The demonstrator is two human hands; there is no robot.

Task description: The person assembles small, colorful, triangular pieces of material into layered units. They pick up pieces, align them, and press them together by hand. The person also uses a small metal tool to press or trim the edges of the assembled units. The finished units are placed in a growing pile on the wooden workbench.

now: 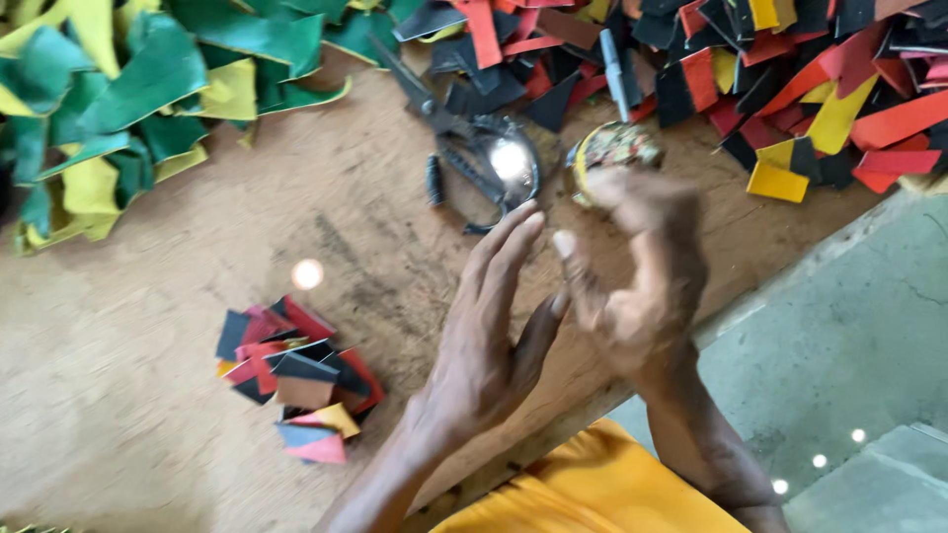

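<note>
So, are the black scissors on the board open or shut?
Cannot tell for sure. The scissors lie flat near the hands, untouched; the blades look close together, but blur and glare on the handles hide the detail.

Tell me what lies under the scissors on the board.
The scissors rest mostly on the bare brown board. Their blade tips run under or among the black and red offcuts at the top, so the tips are hidden. A glare spot covers part of one handle loop.

The right hand (632,286) is motion-blurred, partly hiding a small round tin (612,153).
</note>
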